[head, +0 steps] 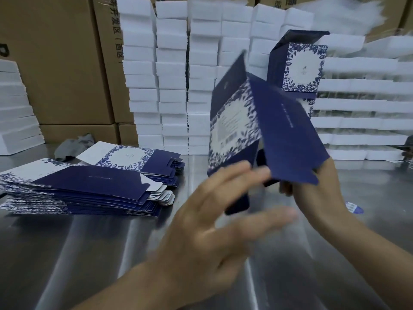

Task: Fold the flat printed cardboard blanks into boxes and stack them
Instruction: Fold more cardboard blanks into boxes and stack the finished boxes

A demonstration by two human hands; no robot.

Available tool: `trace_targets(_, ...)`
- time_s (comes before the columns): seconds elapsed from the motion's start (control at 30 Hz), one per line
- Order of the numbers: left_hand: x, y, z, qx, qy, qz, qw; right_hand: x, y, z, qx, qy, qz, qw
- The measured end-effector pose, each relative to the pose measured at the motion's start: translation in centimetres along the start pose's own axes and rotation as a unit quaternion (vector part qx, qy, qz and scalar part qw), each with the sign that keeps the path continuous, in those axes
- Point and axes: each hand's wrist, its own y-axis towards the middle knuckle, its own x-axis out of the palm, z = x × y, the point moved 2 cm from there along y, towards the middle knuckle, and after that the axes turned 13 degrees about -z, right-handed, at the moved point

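The blanks (85,189) lie stacked at our left on the worktop (89,253), flaps toward the middle, within easy reach. Our left hand (214,220), spread flat and blurred, meets the lower flaps of the half-formed box (257,121), probably to tuck them. A done box (299,66) stands behind, well apart. Our right hand (319,193) grips the box's bottom edge, holding it above the worktop with room to turn.
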Motion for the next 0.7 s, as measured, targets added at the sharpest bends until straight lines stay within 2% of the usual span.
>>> trace_targets(0.07,-0.1,-0.4,-0.5,-0.074,-0.048,0.027,0.996,1.1,-0.2,0.1,0.048,0.094,-0.006,0.994)
trace_targets(0.17,-0.1,-1.2,-1.5,-0.21,-0.125,0.026,0.969,3.0,-1.1,0.2,0.13,0.26,-0.046,0.956)
trace_targets(0.23,0.5,-1.7,-2.1,-0.289,-0.2,0.016,0.936,4.3,-1.9,0.5,0.192,0.346,-0.075,0.915)
trace_targets(0.3,1.2,-1.7,-2.5,-0.372,-0.294,0.024,0.88,5.5,-2.7,0.5,0.223,0.396,-0.112,0.884)
trace_targets(0.37,1.9,-1.6,-2.6,-0.455,-0.368,0.025,0.811,6.5,-3.4,0.2,0.232,0.409,-0.152,0.87)
trace_targets(0.43,2.5,-1.7,-2.8,-0.495,-0.424,0.009,0.758,7.3,-4.1,0.3,0.232,0.398,-0.189,0.867)
trace_targets(0.5,2.8,-1.6,-3.2,-0.529,-0.454,0.031,0.716,7.8,-4.7,0.5,0.231,0.386,-0.214,0.867)
trace_targets(0.57,2.9,-1.6,-3.8,-0.576,-0.48,0.066,0.659,8.2,-5.0,0.6,0.233,0.373,-0.224,0.87)
trace_targets(0.63,3.0,-1.5,-4.3,-0.596,-0.498,0.074,0.625,8.5,-5.0,0.8,0.247,0.359,-0.221,0.873)
trace_targets(0.7,3.1,-1.2,-4.6,-0.6,-0.509,0.059,0.614,8.7,-4.6,0.9,0.261,0.36,-0.207,0.871)
